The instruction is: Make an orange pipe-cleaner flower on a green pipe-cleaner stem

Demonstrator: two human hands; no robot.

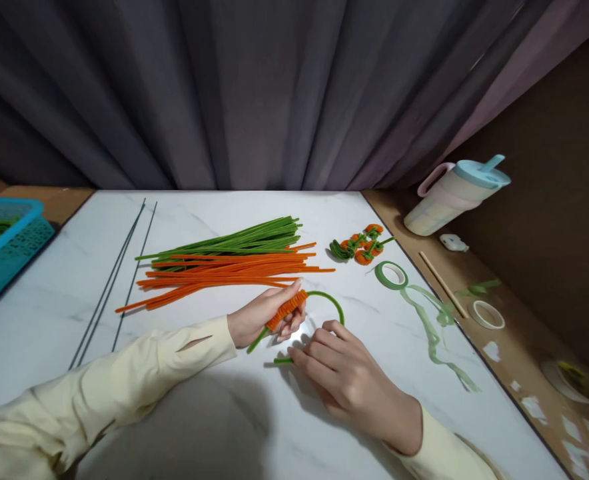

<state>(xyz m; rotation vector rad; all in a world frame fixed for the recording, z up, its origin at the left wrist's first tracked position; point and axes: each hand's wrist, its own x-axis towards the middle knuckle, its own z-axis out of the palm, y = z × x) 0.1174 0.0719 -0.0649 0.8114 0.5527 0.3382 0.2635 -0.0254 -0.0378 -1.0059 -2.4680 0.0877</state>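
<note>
- The left hand (262, 313) pinches an orange coil (287, 309) between thumb and fingers; the coil is wound tightly round a green pipe cleaner (332, 303).
- The green pipe cleaner arcs from the coil's upper end over to the right hand (342, 373), and a short green tail sticks out below the left hand toward the table.
- The right hand rests on the white marble table (214, 413) just below the arc, fingers curled narrow and touching the pipe cleaner's free end (the exact grip is hidden by the knuckles).
- Both hands sit close together, at the near centre of the table; both forearms wear cream sleeves (124, 380).
- Behind the hands lies a loose bundle of orange pipe cleaners (224, 273) with green pipe cleaners (239, 239) on top.
- Right of that bundle sits a cluster of finished orange-and-green pieces (362, 245).
- A roll of green floral tape (391, 275) lies near the right edge, its strip trailing toward the viewer.
- Thin dark wires (109, 287) lie at the left; a blue basket (4, 240) stands beyond them.
- A pastel lidded cup (454, 193) stands on the brown side surface.
</note>
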